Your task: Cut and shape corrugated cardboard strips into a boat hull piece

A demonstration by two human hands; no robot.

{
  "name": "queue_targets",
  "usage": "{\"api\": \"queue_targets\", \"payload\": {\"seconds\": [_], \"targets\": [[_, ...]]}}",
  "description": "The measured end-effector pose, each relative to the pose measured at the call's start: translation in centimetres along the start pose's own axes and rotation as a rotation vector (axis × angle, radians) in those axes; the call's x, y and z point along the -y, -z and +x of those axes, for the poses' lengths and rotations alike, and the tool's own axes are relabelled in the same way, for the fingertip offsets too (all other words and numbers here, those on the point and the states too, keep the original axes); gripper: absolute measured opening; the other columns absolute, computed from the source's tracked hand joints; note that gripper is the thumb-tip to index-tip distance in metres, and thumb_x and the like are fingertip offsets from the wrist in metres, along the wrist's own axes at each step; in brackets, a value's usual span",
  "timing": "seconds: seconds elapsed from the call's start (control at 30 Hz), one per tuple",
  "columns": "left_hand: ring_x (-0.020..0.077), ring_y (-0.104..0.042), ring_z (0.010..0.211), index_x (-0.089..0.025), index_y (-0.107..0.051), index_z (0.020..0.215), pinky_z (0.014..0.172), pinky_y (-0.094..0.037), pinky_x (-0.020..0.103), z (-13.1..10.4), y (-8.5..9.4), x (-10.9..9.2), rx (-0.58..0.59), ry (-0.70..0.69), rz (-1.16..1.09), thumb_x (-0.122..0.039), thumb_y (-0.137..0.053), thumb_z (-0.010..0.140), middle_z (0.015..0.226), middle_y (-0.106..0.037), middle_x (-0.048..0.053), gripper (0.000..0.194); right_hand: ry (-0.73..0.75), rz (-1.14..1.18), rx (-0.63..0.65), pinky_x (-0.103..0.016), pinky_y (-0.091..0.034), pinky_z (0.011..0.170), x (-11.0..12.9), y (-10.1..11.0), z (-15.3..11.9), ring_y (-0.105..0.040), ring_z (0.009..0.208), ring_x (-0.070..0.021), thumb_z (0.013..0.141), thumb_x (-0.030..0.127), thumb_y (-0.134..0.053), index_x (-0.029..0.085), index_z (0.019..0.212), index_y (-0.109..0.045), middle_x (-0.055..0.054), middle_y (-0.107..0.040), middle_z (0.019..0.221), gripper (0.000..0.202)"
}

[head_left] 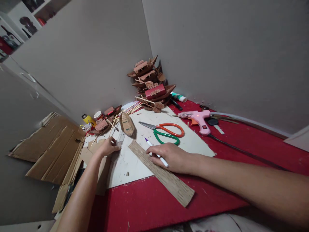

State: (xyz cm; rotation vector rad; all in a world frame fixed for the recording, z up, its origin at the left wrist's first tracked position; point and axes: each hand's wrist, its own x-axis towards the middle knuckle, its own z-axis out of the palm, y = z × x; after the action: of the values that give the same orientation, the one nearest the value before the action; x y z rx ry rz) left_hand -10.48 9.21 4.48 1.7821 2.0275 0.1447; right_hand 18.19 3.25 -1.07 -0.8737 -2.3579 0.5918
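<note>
My right hand [170, 157] is closed around a white marker [164, 161], its purple tip pointing up and to the left. Under that hand lies a long corrugated cardboard strip [175, 183], running from the white sheet onto the red tabletop. My left hand [109, 147] pinches the edge of a clear plastic ruler [120, 140] at the left of the sheet. Just beyond it sits a small cardboard boat hull [126, 124]. Scissors [166, 129] with one orange and one green handle lie part-open beyond my right hand.
A pink glue gun [199, 119] lies on the red table [231, 180], its cord trailing right. Finished cardboard boats [154, 91] are stacked in the corner. Large cardboard sheets [51, 146] lean at left, near a yellow bottle [88, 119], cups and thin sticks.
</note>
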Motion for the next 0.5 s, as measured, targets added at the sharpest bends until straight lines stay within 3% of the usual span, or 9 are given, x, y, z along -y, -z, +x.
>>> {"api": "queue_targets", "payload": {"seconds": [0.3,0.4,0.5], "targets": [[0.0182,-0.061,0.088,-0.015,-0.056,0.113,0.073,-0.053,0.037,-1.3,-0.3,1.3,-0.197,0.106,-0.593,-0.031,-0.055,0.088,0.108,-0.06,0.008,0.03,-0.028,0.185,-0.109,-0.027,-0.045,0.063,0.3,0.3,0.1,-0.063,0.067,-0.0165,0.087,0.03,-0.05,0.015,0.101,-0.063,-0.007,-0.069,0.078,0.024],[0.0132,-0.06,0.072,-0.014,-0.057,0.106,0.062,-0.052,0.03,-3.0,-1.9,-0.3,-0.191,0.129,-0.831,-0.033,-0.054,0.089,0.093,-0.062,0.004,0.026,-0.139,0.421,-0.151,-0.026,-0.047,0.059,0.5,0.2,0.2,-0.062,0.063,-0.0148,0.087,0.036,-0.05,0.015,0.101,-0.061,-0.006,-0.067,0.077,0.028],[0.0075,-0.05,0.043,-0.015,-0.054,0.082,0.044,-0.041,0.019,-5.5,-4.9,-3.2,-0.127,0.13,-1.059,-0.034,-0.058,0.083,0.056,-0.054,-0.004,0.02,-0.344,0.71,-0.101,-0.024,-0.047,0.049,0.7,-0.2,0.3,-0.06,0.056,-0.0132,0.086,0.045,-0.051,0.017,0.11,-0.056,-0.004,-0.066,0.077,0.038]]}}
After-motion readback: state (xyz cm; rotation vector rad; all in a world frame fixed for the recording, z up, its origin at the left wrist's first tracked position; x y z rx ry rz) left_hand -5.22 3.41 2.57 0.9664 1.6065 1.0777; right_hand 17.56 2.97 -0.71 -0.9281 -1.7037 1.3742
